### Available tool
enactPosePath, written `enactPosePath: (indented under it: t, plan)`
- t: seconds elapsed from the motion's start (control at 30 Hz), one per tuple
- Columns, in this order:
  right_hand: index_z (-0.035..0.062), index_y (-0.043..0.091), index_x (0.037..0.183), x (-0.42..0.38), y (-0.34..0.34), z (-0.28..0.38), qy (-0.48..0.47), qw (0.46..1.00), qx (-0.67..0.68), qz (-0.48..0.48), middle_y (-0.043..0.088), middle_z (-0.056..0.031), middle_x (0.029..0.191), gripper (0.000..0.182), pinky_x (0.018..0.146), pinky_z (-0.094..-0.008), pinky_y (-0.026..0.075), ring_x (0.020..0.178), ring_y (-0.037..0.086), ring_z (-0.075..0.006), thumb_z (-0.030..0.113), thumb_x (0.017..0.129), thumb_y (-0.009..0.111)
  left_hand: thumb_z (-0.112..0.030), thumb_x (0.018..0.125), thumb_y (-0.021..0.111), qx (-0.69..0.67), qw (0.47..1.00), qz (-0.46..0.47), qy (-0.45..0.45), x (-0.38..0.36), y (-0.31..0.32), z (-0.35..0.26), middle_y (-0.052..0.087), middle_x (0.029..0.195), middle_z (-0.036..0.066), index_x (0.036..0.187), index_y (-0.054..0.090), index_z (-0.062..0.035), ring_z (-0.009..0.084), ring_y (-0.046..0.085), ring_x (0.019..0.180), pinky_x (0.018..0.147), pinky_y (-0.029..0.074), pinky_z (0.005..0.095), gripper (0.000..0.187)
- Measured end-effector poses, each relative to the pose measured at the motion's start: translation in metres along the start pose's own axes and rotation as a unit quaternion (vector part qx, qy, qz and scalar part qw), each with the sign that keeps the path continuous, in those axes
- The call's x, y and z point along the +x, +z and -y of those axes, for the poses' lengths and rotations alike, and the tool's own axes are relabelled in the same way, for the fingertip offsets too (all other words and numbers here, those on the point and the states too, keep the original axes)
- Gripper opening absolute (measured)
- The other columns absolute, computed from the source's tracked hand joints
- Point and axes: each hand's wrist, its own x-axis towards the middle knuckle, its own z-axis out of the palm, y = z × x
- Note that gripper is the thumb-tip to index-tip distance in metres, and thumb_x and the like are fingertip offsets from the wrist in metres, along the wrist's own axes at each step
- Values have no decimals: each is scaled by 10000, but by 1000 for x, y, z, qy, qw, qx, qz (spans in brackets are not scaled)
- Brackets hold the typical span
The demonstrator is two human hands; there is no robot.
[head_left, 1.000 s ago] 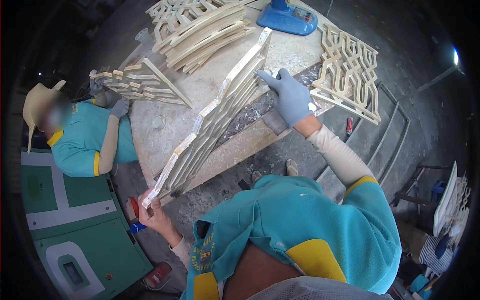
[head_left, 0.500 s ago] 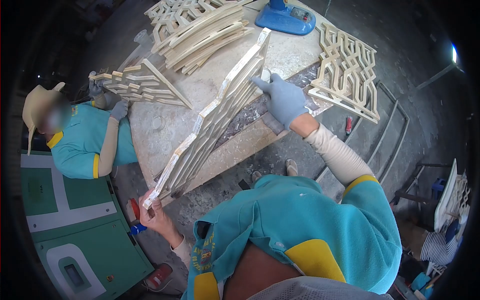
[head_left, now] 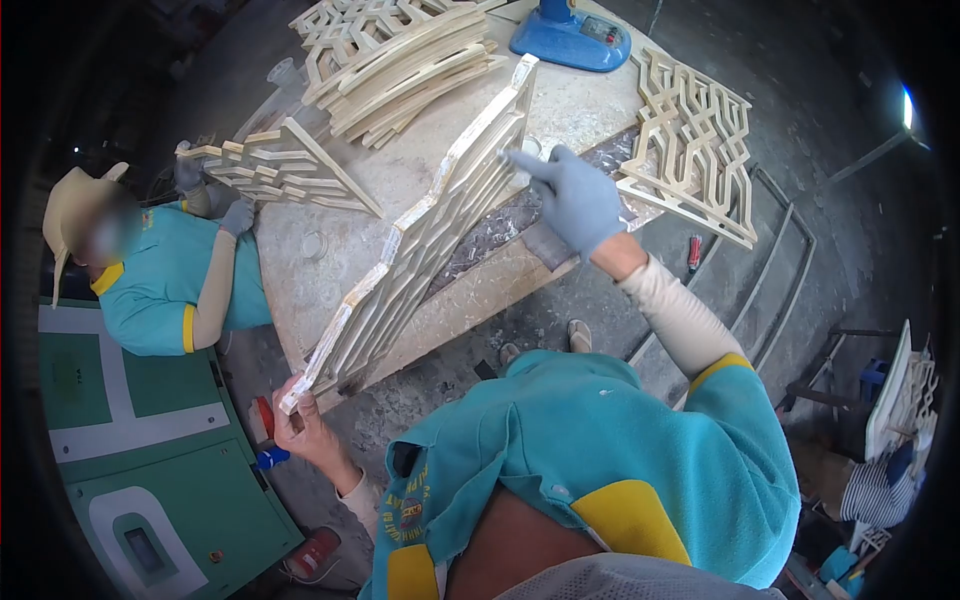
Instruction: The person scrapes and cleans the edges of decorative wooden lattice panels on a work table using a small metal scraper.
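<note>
A pale wooden lattice panel (head_left: 408, 235) stands on edge in front of me, slanting across the table, its zigzag edge facing up. My left hand (head_left: 308, 432), bare, is closed around the panel's near lower end, with the thumb at the corner. My right hand (head_left: 580, 203), in a grey glove, is beside the panel's far half. Its index finger stretches toward the lattice, the fingertip overlapping the slats in this view; the other fingers are partly hidden behind the hand. A white round container (head_left: 532, 147) sits behind the right hand.
The worktable (head_left: 330, 275) holds a stack of curved lattice pieces (head_left: 405, 75) and a blue scale-like device (head_left: 570, 38). Another lattice panel (head_left: 695, 145) lies at the right edge. A co-worker (head_left: 180, 270) at left holds a smaller panel (head_left: 285, 170). Metal frames (head_left: 770, 270) stand right.
My right hand has shifted slightly right and down, its index finger still stretched toward the panel. The panel's near end and my left hand have moved slightly left.
</note>
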Motion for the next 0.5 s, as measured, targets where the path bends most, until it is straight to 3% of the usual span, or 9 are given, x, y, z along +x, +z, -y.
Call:
enactPosePath:
  t: [0.1, 0.2, 0.33, 0.5]
  plan:
    - [350, 602, 1306, 9, 31, -12, 2, 997, -7, -77, 556, -112, 885, 513, 594, -411, 530, 671, 632, -303, 105, 855, 622, -270, 921, 715, -18, 1000, 3, 2, 0, 0, 1, 671, 969, 86, 1038, 667, 86, 163, 613, 901, 875, 477, 306, 378]
    - [325, 598, 1316, -5, 46, -5, 7, 996, -61, -70, 552, -105, 881, 543, 589, -410, 526, 689, 639, -288, 90, 828, 634, -264, 925, 710, -6, 1000, -1, 7, 0, 3, -2, 672, 972, 88, 1039, 667, 85, 163, 613, 906, 875, 477, 305, 370]
    - [321, 596, 1321, -25, 36, -12, -3, 998, 11, -56, 552, -101, 875, 571, 568, -400, 515, 698, 641, -281, 90, 802, 646, -200, 937, 690, -21, 1000, 0, 8, 2, 2, -3, 639, 942, 70, 1036, 669, 88, 146, 594, 869, 810, 455, 271, 305]
    - [332, 597, 1317, 0, 16, -12, 13, 999, -20, -28, 568, -118, 899, 516, 566, -400, 519, 684, 655, -294, 108, 852, 617, -211, 934, 696, -17, 1000, 1, -13, 3, 3, -3, 641, 946, 69, 1035, 668, 85, 148, 594, 873, 819, 457, 272, 314]
